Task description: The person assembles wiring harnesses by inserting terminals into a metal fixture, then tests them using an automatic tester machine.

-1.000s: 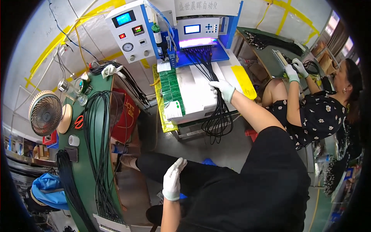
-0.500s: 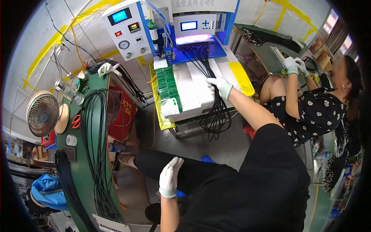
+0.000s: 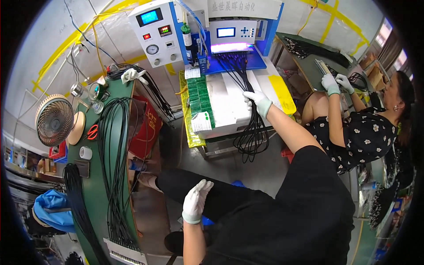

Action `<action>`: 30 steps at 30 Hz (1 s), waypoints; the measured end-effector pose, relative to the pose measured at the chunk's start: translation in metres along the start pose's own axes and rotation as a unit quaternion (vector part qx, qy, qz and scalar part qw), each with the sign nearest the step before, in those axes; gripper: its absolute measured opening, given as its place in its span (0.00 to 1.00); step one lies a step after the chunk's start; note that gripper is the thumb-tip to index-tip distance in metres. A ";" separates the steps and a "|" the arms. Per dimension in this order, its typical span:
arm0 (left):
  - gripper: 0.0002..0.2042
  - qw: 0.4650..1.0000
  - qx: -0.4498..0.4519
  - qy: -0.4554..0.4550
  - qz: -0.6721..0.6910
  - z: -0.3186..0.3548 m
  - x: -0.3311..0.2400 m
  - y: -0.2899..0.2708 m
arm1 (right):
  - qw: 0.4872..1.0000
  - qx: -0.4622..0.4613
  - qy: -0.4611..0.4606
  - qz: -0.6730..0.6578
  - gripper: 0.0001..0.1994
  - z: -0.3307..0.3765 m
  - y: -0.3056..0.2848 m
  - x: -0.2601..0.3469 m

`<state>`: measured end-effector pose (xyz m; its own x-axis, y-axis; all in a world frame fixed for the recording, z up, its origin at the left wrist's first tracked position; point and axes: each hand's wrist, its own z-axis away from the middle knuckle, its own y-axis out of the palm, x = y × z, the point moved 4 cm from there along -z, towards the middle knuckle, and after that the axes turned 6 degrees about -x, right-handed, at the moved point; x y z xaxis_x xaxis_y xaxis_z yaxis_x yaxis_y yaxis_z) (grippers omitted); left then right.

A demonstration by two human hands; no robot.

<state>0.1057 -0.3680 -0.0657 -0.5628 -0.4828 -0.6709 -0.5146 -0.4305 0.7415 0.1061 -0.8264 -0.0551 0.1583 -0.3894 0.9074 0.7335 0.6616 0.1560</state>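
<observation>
My right hand [image 3: 258,101], in a white glove, is closed around a bundle of black cables [image 3: 251,137]. The cables' looped lower part hangs below the hand past the white machine base's front edge. Their upper ends fan out onto the blue work plate [image 3: 254,61] of the machine, under a glowing violet-white light bar [image 3: 232,47]. Over my lap, my left hand [image 3: 197,201], also gloved, is raised with its fingers stretched out close together and nothing visible in it. Green rectangular pieces [image 3: 199,99] lie on the machine's left side with a white paper label [image 3: 201,121].
On the left, a green bench [image 3: 90,190] carries long black cables [image 3: 114,163], a fan [image 3: 55,120], red-handled scissors [image 3: 92,132] and a tape roll [image 3: 85,153]. A control box [image 3: 157,35] flanks the machine. A co-worker [image 3: 353,137] with gloved hands sits at a right-hand bench.
The whole view has shifted slightly, so the machine and benches sit a little lower and farther right. My right hand still grips the cables; my left hand stays almost in place.
</observation>
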 end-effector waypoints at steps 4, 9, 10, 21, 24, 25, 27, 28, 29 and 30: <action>0.21 1.000 0.017 -0.003 -0.001 0.001 0.001 -0.001 | 1.000 -0.003 0.000 -0.001 0.08 0.001 0.001 0.002; 0.22 0.999 0.032 0.013 0.020 0.000 0.003 -0.003 | 1.000 -0.011 0.006 0.009 0.06 0.003 0.001 0.002; 0.21 0.999 0.033 0.008 0.020 0.000 0.004 -0.004 | 1.000 -0.001 -0.003 0.007 0.06 0.003 0.002 0.002; 0.22 0.999 0.038 -0.014 0.018 0.001 0.004 -0.006 | 1.000 -0.017 0.002 0.016 0.06 0.000 -0.001 -0.002; 0.22 0.999 0.036 -0.014 0.019 0.001 0.005 -0.008 | 0.999 -0.025 0.004 0.020 0.06 -0.001 -0.003 -0.003; 0.22 0.999 0.030 -0.009 0.013 0.002 0.006 -0.008 | 1.000 -0.018 0.011 0.019 0.06 -0.002 -0.002 -0.003; 0.22 1.000 0.021 -0.011 0.016 0.002 0.007 -0.009 | 1.000 -0.019 0.011 0.010 0.06 -0.001 -0.002 -0.001; 0.22 1.000 0.019 -0.010 0.018 0.002 0.007 -0.009 | 1.000 -0.021 0.015 0.006 0.06 0.001 -0.002 0.000; 0.23 1.000 0.013 -0.010 0.015 0.002 0.007 -0.008 | 1.000 -0.005 0.022 0.009 0.07 0.006 -0.001 0.000; 0.23 1.000 0.007 -0.010 0.011 0.002 0.006 -0.006 | 0.999 0.005 0.029 0.013 0.07 0.013 0.000 0.000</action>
<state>0.1044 -0.3668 -0.0744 -0.5873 -0.4768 -0.6540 -0.5110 -0.4083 0.7565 0.0977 -0.8183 -0.0500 0.2145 -0.4085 0.8872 0.7219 0.6781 0.1377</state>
